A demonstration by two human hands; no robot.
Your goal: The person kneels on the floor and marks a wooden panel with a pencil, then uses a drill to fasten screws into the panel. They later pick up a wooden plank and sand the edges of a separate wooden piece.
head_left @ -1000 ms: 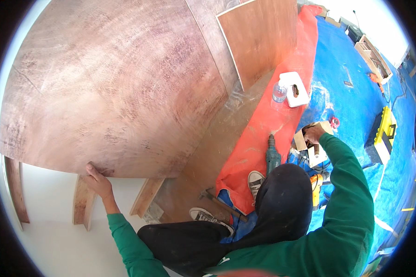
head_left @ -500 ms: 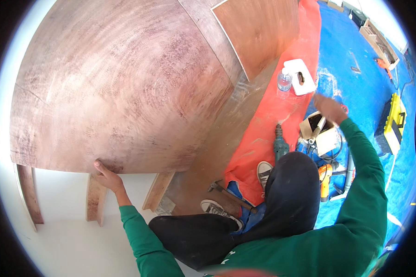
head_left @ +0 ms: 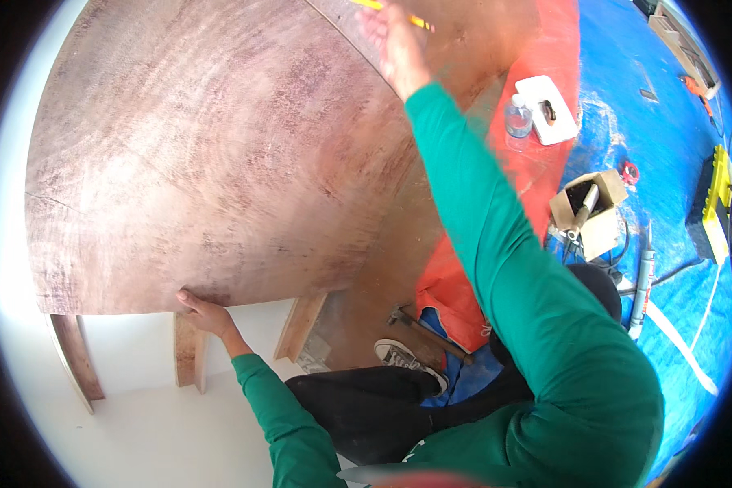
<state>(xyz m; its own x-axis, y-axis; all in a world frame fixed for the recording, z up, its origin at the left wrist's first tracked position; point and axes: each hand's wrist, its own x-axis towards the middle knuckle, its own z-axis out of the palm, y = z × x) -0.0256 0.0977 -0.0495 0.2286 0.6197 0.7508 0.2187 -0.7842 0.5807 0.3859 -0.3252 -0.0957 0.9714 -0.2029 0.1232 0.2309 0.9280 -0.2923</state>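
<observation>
A large reddish-brown plywood sheet (head_left: 211,163) lies across wooden strips, one of them a strip (head_left: 189,351) just below my left hand (head_left: 207,315). That hand grips the sheet's near edge, thumb on top, its other fingers mostly hidden. Over the far part of the sheet, my right hand (head_left: 398,53) holds a yellow pencil (head_left: 419,22). The pencil lies crosswise in the fingers, which are slightly blurred. Whether its tip touches the wood, I cannot tell.
To the right, an orange-red sheet (head_left: 545,49) and a blue tarp (head_left: 618,89) cover the floor. On them are a clear bottle (head_left: 518,118), a white container (head_left: 549,110), an open cardboard box (head_left: 602,232), a sealant tube (head_left: 642,281) and a yellow-black toolbox (head_left: 714,203). A hammer (head_left: 431,333) lies near my shoe.
My right hand has swung from beside the cardboard box, up and left over the plywood, where a pencil now shows in it. My left hand keeps its hold. My right arm now hides the drill.
</observation>
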